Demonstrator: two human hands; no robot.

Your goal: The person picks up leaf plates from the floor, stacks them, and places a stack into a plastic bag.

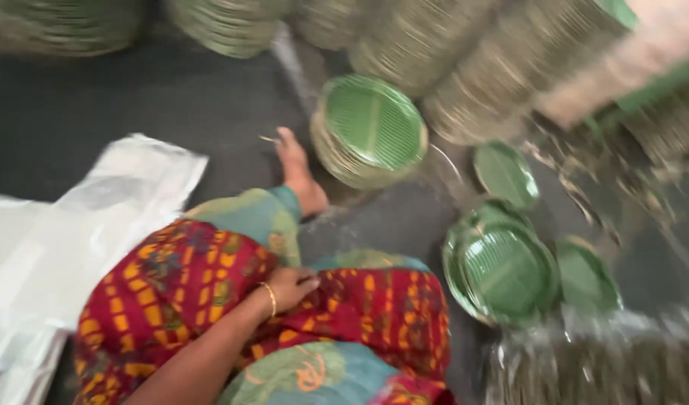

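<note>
**Seated on the floor among stacks of green plates**

The view is blurred by motion, so fine detail is hard to read. A person sits on a dark floor (pixel 172 105), legs covered by a red and yellow patterned cloth (pixel 179 285) over teal fabric. The left hand (pixel 288 287), with a thin gold bangle (pixel 270 298) at the wrist, rests on the cloth over the lap. Its fingers (pixel 307 285) are loosely curled and lie flat against the fabric, holding nothing. The right hand does not show, so its fingers cannot be judged. One bare foot (pixel 299 174) stretches forward on the floor.

Just beyond the foot, nearly touching the toes, stands a low stack of round green ribbed plates (pixel 370 129), the top one divided by a raised line. To the right of the lap, on the floor, lies a second pile of the same green plates (pixel 502 271), tilted and partly overlapping. Two smaller green plates lie near it, one behind it (pixel 505 174) and one at its right side (pixel 586 279). Many tall stacks of plates (pixel 464 60) crowd the far edge of the floor. On the left, near the knee, lies a white plastic sheet (pixel 74 232), crumpled and spread flat.
</note>
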